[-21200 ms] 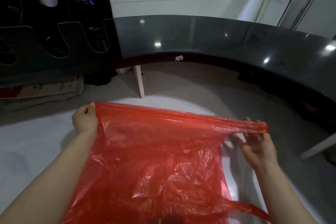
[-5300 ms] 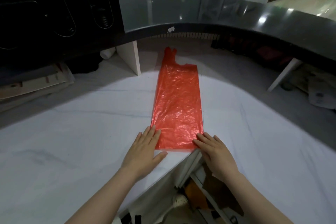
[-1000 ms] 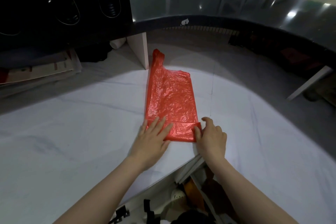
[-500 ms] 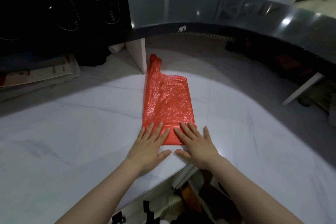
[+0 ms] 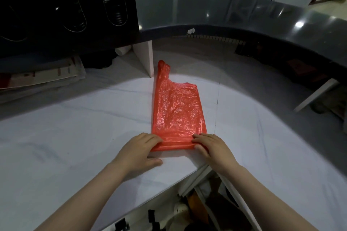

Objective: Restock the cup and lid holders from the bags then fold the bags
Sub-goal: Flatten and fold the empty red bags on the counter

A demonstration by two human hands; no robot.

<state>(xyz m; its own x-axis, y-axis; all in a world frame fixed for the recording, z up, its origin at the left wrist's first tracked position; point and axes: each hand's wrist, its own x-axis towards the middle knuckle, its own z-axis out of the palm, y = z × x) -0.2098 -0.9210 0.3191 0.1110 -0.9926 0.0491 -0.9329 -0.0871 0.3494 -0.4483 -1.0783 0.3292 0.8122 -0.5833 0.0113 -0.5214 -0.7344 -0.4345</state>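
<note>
A red plastic bag [image 5: 176, 110] lies flat as a long narrow strip on the white marble counter [image 5: 75, 137], its handles pointing away from me. Its near end is rolled into a thick fold. My left hand [image 5: 139, 151] grips the left end of that fold, fingers curled over it, thumb on the counter. At the right end, my right hand [image 5: 210, 146] curls its fingers over the fold in the same way. The black cup and lid holder [image 5: 71, 11] stands at the far left on the dark upper counter.
A curved dark raised counter [image 5: 244, 22] rings the far side. A white support panel [image 5: 145, 58] stands just left of the bag's handles. Papers and cardboard [image 5: 37, 78] lie under the holder. The counter's near edge drops to cluttered shelves [image 5: 197, 208] below.
Half a second ago both hands pressed flat on the first fold. Now their fingers curl over the near end, which has been turned over again, and the strip looks shorter.
</note>
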